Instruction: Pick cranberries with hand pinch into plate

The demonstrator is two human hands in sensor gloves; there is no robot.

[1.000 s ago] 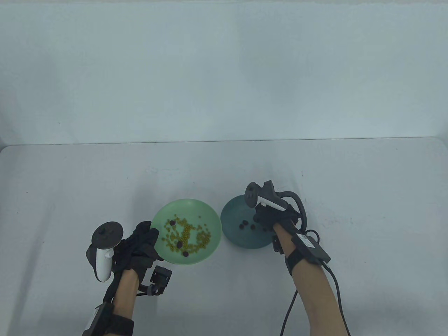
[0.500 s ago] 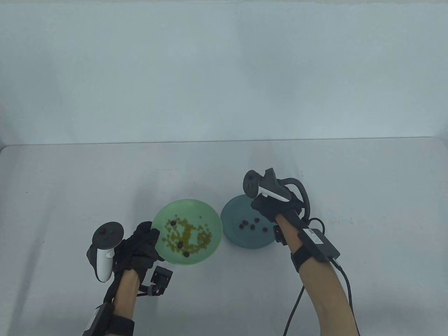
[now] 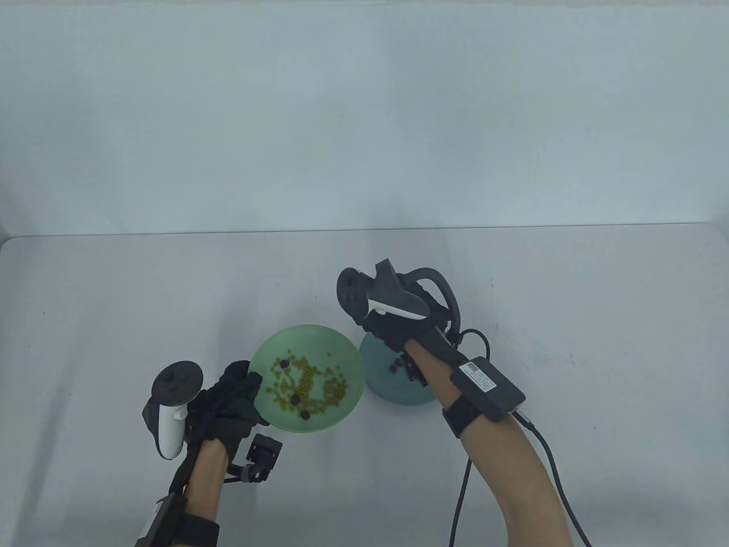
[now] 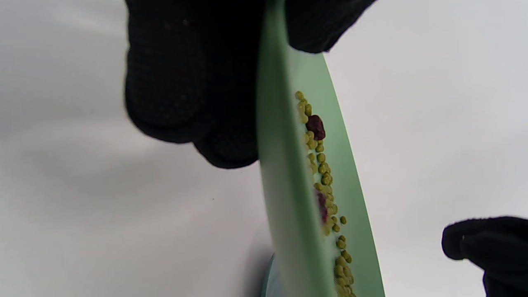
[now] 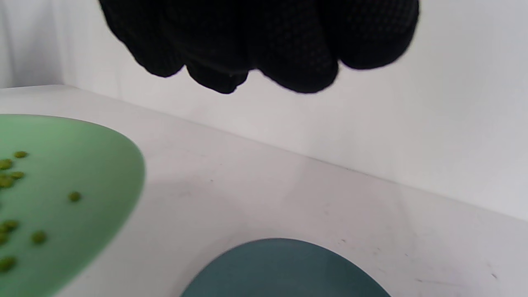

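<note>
My left hand (image 3: 246,387) grips the left rim of a light green plate (image 3: 347,373) and holds it tilted; the left wrist view shows the fingers (image 4: 185,82) under the rim (image 4: 284,198). The plate holds many small green beans and three dark cranberries (image 3: 295,400), one seen close up (image 4: 316,126). A teal plate (image 3: 381,388) to its right holds cranberries (image 3: 395,366), partly hidden by my right arm. My right hand (image 3: 380,331) hovers above the gap between the two plates, fingers (image 5: 255,45) hanging bunched; nothing shows in them.
The plates sit on a pale grey table (image 3: 569,319) near its front middle, almost touching. A pale wall rises behind the table's far edge (image 3: 364,229). A cable (image 3: 549,456) trails from my right wrist.
My right hand has moved left and farther back, from over the teal plate to the gap beside the green plate. My left hand has held the green plate nearly still.
</note>
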